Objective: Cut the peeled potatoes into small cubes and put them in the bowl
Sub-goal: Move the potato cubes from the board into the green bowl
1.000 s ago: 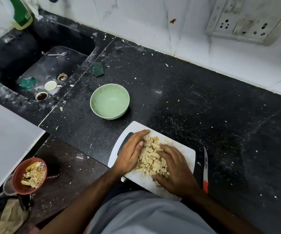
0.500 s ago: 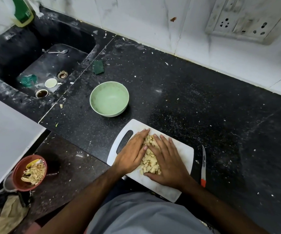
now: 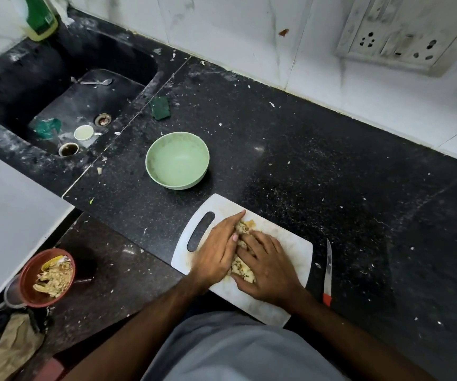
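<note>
**Hands closed in around the potato pile**

My left hand (image 3: pixel 217 250) and right hand (image 3: pixel 267 266) lie on the white plastic cutting board (image 3: pixel 293 248), fingers fairly straight and pressed in from either side of the heap of small pale potato cubes (image 3: pixel 242 266). The hands cover most of the heap; only a narrow strip of cubes shows between them and a few at the far tip, so I cannot tell how much is there. My right fingertips overlap the pile, and my left thumb is tucked out of sight.

A second ago the cubes lay spread wide with my hands apart; since then the hands have come together and squeezed the pile narrow.

The near corner of the board is cut off by my grey shirt. The round pale green bowl (image 3: pixel 177 160) stands beyond the board on the black speckled stone counter (image 3: pixel 331 166), with nothing in it. The thin-bladed knife with an orange handle (image 3: pixel 327 273) lies just right of the board, untouched.
</note>
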A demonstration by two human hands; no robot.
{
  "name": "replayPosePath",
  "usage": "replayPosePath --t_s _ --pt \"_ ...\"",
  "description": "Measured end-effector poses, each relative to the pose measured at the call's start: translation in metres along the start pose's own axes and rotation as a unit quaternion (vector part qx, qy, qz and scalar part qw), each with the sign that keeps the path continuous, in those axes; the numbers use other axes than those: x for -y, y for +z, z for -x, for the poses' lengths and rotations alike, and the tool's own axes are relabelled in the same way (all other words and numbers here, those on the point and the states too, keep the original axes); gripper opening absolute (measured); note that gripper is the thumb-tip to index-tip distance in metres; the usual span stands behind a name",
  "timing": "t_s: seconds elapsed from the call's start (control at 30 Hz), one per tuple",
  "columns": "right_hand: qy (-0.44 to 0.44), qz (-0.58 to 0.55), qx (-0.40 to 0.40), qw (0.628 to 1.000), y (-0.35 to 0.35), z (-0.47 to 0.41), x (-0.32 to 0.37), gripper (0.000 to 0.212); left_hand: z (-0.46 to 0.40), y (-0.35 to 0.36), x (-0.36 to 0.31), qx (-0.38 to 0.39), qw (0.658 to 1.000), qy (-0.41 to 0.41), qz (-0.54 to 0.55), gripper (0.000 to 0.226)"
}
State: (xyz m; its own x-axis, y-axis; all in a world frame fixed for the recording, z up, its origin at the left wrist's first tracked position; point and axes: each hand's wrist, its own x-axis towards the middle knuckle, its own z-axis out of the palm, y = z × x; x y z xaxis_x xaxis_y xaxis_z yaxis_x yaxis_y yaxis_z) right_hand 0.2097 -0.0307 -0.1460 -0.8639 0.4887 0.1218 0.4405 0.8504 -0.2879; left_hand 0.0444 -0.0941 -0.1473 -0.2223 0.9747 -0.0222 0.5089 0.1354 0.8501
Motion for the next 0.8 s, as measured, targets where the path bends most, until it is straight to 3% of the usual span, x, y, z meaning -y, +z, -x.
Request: replayPosePath --t_s 0.27,0.53,0.8 --pt "-0.017 0.031 -0.01 0.999 0.0 -0.006 0.0 0.056 -0.001 0.0 0.0 -0.004 1.0 0.012 0.008 0.052" --pt "-0.023 0.04 -0.053 0.998 0.004 -0.001 -0.002 0.04 -0.001 -0.005 -0.005 0.001 1.0 0.025 0.001 0.052" --pt "-0.043 0.073 -0.032 0.996 -0.005 -0.018 -0.004 0.032 -0.001 -0.007 -0.009 -0.009 0.999 0.012 0.036 0.051"
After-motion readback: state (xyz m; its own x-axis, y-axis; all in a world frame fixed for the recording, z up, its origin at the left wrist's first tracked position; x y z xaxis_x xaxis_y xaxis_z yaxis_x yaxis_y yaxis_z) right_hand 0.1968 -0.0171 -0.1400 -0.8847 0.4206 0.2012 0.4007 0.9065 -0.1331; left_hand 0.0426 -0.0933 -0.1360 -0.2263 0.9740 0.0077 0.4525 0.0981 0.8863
